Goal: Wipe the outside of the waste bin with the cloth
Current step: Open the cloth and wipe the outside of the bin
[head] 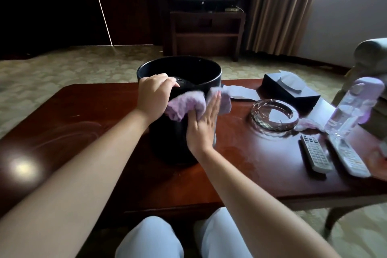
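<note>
A round black waste bin stands upright on the dark wooden table. My left hand grips the bin's near rim, fingers curled over the edge. A crumpled purple cloth lies against the bin's outer wall just below the rim. My right hand presses the cloth onto the bin with flat, straight fingers. The cloth's right end hangs past the bin's side.
To the right on the table: a glass ashtray, a black tissue box, two remotes, a clear bottle with a purple cap and a paper sheet. An armchair stands at far right.
</note>
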Motion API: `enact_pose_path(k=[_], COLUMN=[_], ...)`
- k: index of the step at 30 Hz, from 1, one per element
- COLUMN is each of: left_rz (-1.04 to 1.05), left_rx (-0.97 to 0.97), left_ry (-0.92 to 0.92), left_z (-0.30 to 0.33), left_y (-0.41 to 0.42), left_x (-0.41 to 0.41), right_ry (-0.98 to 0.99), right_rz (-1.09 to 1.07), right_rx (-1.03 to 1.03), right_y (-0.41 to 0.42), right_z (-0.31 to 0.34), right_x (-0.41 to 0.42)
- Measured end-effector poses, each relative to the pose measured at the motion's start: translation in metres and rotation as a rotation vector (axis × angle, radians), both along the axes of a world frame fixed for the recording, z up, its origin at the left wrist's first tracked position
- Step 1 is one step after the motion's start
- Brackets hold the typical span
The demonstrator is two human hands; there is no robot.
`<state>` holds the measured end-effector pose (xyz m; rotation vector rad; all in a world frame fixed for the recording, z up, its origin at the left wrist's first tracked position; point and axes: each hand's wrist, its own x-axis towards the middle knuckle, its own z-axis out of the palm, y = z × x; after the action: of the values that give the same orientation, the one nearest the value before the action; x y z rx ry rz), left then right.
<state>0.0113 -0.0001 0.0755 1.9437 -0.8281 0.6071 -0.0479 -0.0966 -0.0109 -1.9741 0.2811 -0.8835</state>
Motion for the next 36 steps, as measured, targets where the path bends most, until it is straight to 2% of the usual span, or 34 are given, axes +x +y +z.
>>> enact_pose_path(k=[2, 3, 5, 7, 12, 15, 19, 21, 23, 25, 27, 30, 33, 36], left_rz=[0.019, 0.021, 0.030, 0.044, 0.067, 0.076, 0.056, 0.047, 0.035, 0.025, 0.018, 0.017, 0.008, 0.005], left_rx=[-0.005, -0.005, -0.008, -0.001, 0.021, 0.019, 0.003, -0.024, -0.044, -0.059, -0.062, -0.047, -0.038, -0.011], left_ry=[0.012, 0.014, 0.020, 0.021, -0.054, -0.083, -0.041, -0.006, 0.038, 0.054, 0.011, -0.028, 0.013, 0.060], left_z=[0.000, -0.001, -0.002, -0.003, -0.009, -0.010, -0.008, -0.005, -0.004, -0.004, -0.006, -0.008, -0.008, -0.006], left_y=[0.000, -0.001, -0.002, -0.002, -0.003, -0.004, -0.003, -0.002, -0.003, -0.002, -0.001, -0.001, 0.002, 0.002], left_x=[0.000, 0.000, 0.002, 0.005, 0.008, 0.010, 0.008, 0.007, 0.008, 0.010, 0.013, 0.017, 0.019, 0.018], right_ry=[0.201, 0.352, 0.636, 0.707, 0.297, 0.190, 0.451, 0.471, 0.384, 0.166, -0.072, -0.179, -0.183, 0.037], right_rz=[0.078, 0.125, 0.179, 0.193, 0.054, 0.055, 0.094, 0.085, 0.085, 0.093, 0.117, 0.128, 0.115, 0.107], right_rx=[0.136, 0.138, -0.003, -0.006, 0.480, 0.400, 0.350, 0.418, 0.558, 0.609, 0.535, 0.447, 0.458, 0.614], right_y=[-0.004, -0.011, -0.025, -0.037, -0.034, -0.006, -0.004, -0.018, -0.025, -0.028, -0.027, -0.021, -0.023, -0.032], right_z=[-0.046, -0.071, -0.104, -0.105, -0.054, -0.052, -0.092, -0.090, -0.069, -0.035, 0.001, 0.036, 0.028, -0.012], right_x=[-0.012, -0.019, -0.028, -0.020, 0.003, -0.003, -0.013, -0.011, -0.009, -0.009, -0.009, -0.004, -0.006, -0.017])
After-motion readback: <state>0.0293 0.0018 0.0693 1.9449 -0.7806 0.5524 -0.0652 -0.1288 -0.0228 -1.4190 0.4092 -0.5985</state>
